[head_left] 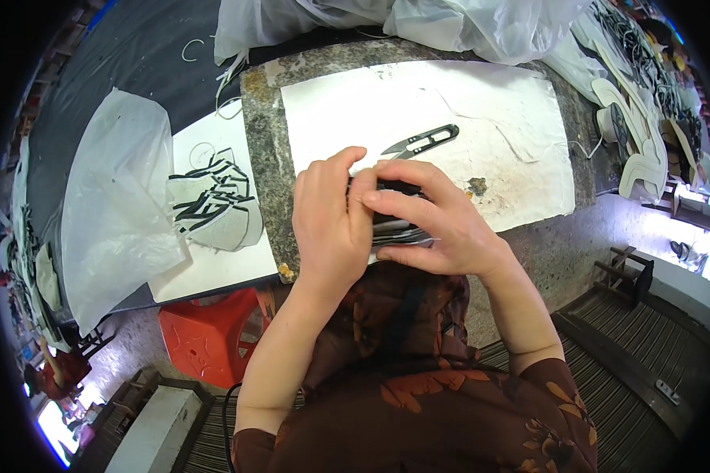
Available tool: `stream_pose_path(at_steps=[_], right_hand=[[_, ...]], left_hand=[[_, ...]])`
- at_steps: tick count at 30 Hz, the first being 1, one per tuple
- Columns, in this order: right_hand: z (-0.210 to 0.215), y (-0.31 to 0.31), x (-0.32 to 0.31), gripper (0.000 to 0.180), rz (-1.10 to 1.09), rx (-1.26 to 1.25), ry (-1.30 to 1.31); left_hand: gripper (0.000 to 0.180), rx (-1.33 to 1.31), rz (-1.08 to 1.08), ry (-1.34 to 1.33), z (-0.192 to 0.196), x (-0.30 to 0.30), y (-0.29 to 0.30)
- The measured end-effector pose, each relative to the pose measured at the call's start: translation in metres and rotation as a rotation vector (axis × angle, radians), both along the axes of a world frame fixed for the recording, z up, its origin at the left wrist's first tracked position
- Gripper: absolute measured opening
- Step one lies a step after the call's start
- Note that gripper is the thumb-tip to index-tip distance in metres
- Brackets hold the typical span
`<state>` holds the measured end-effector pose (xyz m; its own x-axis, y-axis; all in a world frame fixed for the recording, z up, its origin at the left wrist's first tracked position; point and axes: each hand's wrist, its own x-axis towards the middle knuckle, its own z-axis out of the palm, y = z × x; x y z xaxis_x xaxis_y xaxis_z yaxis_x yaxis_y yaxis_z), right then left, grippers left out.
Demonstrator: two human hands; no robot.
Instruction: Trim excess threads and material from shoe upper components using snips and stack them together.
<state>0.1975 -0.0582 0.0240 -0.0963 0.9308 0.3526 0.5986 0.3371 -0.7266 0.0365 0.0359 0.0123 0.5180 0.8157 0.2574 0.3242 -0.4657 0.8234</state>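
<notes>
Between my two hands is a small stack of thin dark and grey pieces (398, 229), held near the front edge of the stone slab. My right hand (438, 217) curls round the stack, with its thumb below and its fingers above. From the left, my left hand (333, 213) presses against the stack's side, its fingers bent and partly hiding it. The exact kind of the pieces cannot be made out. Just beyond my fingertips, black thread snips (435, 140) lie on a white sheet (347, 94).
Grey fabric pieces with black trim (230, 225) are heaped on the left, beside a translucent plastic bag (118, 197). More plastic (481, 27) lies along the back. The stone slab (262, 134) borders the sheet. Cream cut pieces (643, 162) hang at right; a red stool (205, 339) stands below left.
</notes>
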Motion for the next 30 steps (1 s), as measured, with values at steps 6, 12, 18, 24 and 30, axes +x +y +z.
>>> stream_pose_path(at_steps=[6, 12, 18, 24, 30], right_hand=[[-0.016, -0.011, 0.001, 0.058, -0.058, -0.004, 0.162], [-0.014, -0.005, -0.001, 0.048, -0.018, 0.176, -0.001], [-0.022, -0.019, 0.003, 0.047, -0.127, 0.216, 0.033], [-0.022, -0.021, -0.002, 0.049, -0.159, 0.202, 0.012], [-0.025, -0.020, 0.002, 0.041, -0.141, 0.186, 0.050]], left_hand=[[0.042, -0.577, -0.156, -0.148, 0.008, -0.025, 0.018], [0.034, -0.175, -0.116, -0.139, -0.009, -0.024, -0.018], [0.038, -0.182, -0.232, -0.119, -0.007, -0.030, -0.020], [0.034, -0.323, -0.176, -0.175, -0.006, -0.030, -0.024], [0.037, -0.262, -0.227, -0.146, -0.004, -0.032, -0.023]])
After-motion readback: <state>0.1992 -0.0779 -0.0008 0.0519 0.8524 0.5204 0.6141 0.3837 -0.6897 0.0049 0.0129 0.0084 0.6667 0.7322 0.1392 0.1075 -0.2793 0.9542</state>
